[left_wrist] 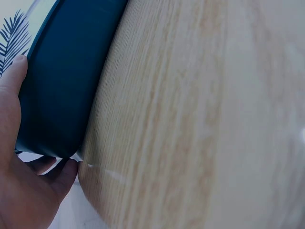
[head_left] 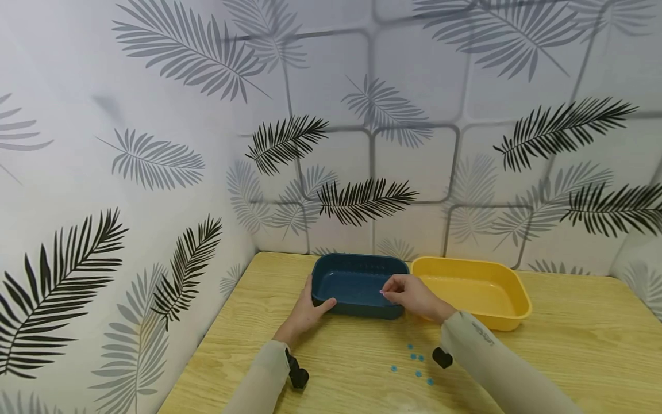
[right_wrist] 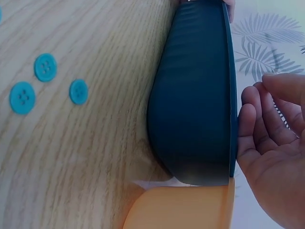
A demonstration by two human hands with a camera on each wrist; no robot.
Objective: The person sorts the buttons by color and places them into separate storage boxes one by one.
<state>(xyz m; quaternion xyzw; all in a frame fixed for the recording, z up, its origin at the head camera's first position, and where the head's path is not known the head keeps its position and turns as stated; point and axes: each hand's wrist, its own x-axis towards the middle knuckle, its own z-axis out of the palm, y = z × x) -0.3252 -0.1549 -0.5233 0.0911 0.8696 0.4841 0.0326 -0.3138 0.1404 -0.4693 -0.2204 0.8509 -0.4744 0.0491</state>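
A dark blue plastic basket point(head_left: 357, 310) stands on the table near the wall. My left hand point(head_left: 306, 310) holds its front left corner, thumb at the front rim and fingers round the end wall; the left wrist view shows the fingers point(left_wrist: 64, 179) against that end. Over the basket's right part, my right hand point(head_left: 408, 293) pinches a tiny pink piece point(head_left: 382, 291) between thumb and fingertips. Its kind is too small to tell, and the right wrist view hides it. Several blue buttons point(right_wrist: 22, 98) lie on the table in front of the baskets.
A yellow plastic basket point(head_left: 522, 305) stands right beside the blue one, under my right forearm. The light wooden table point(head_left: 331, 368) meets a wall point(head_left: 414, 172) with leaf patterns at the back and left. Both wrists carry a black camera point(head_left: 442, 357).
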